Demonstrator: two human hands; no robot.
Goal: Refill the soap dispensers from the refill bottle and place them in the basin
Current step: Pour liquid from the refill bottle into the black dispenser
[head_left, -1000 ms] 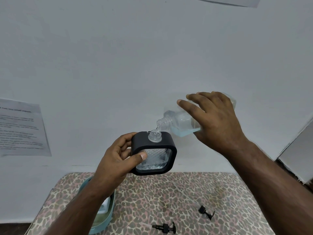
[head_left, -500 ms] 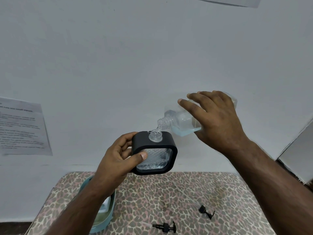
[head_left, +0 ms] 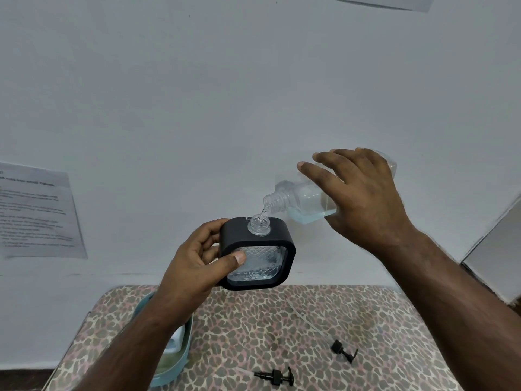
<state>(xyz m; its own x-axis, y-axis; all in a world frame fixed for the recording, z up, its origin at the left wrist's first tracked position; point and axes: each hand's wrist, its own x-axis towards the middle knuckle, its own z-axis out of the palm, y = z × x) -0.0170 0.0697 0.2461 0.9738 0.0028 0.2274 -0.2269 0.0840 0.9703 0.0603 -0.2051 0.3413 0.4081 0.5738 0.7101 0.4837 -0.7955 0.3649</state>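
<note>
Pouring: right hand (head_left: 363,204) grips clear square refill bottle (head_left: 303,203), tilted, pale blue liquid inside, thin stream into clear threaded neck of soap dispenser (head_left: 258,253). Dispenser rounded-square, matte black frame, diamond-textured clear panel; left hand (head_left: 197,266) clamps it, thumb on panel, above bench (head_left: 282,334). Leopard-print bench cover; teal basin (head_left: 180,359) at left edge; two black pump heads (head_left: 277,376) (head_left: 344,352) loose front right.
</note>
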